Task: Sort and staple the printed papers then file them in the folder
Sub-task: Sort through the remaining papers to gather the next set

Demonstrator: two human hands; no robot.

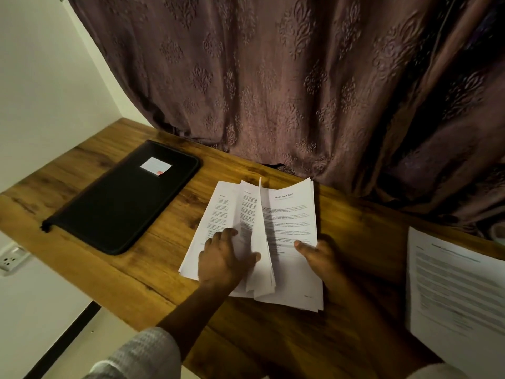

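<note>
Papers (pixel 289 222), printed and fanned open, lie on the wooden table (pixel 164 269), right of the closed black zip folder (pixel 123 198). The left hand (pixel 221 261) presses spread fingers on the left pages, its thumb against the raised leaves. The right hand (pixel 318 255) grips the right pages, thumb on top. Another printed sheet (pixel 453 291) lies at the table's right edge.

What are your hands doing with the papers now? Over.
Left hand pressing turned sheets of the paper stack, right hand pinching its right edge. Folder shut, left on the desk. Nothing in the way.
</note>
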